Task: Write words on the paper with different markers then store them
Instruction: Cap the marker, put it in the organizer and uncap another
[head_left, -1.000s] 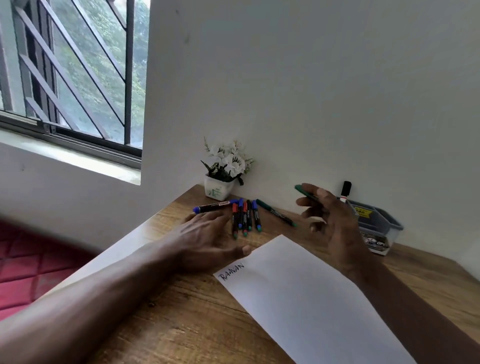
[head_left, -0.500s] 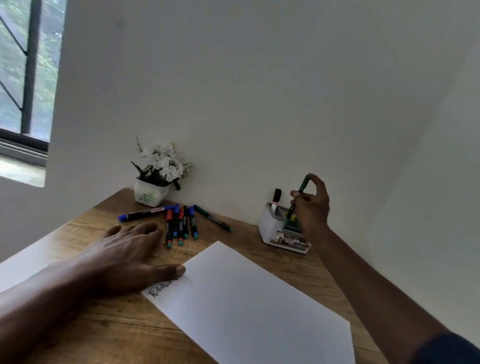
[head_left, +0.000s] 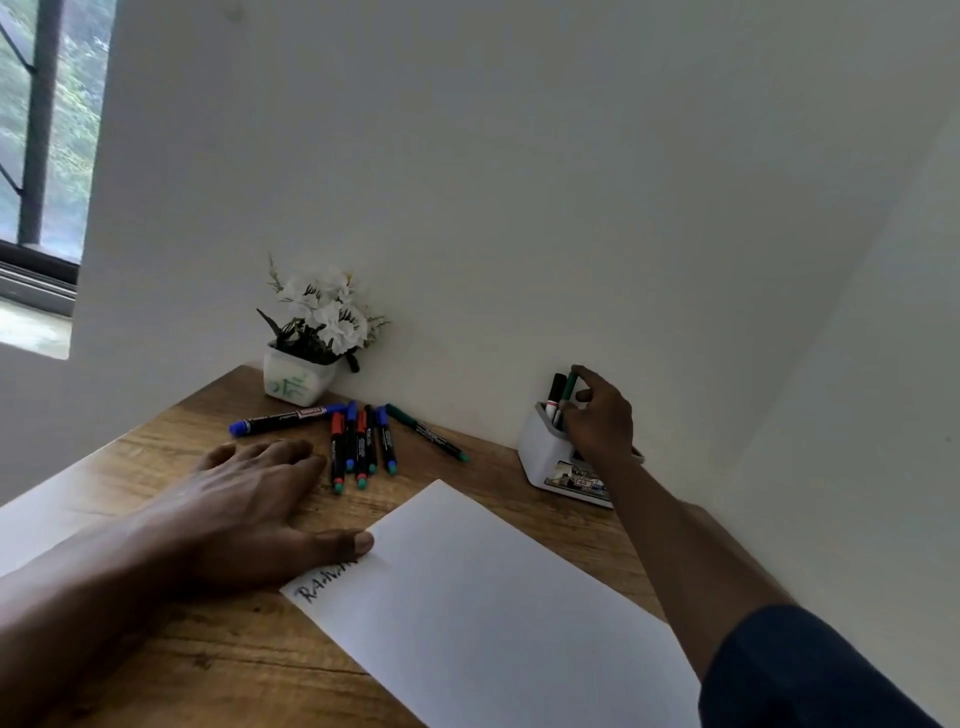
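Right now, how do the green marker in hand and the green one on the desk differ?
The held green marker stands nearly upright in the holder; the loose green marker lies flat on the desk. The right hand pinches the held marker; no hand touches the loose marker. Both are green.

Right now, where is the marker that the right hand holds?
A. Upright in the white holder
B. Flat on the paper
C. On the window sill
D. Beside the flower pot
A: the right hand pinches the green marker, whose lower end sits inside the holder beside a black marker.
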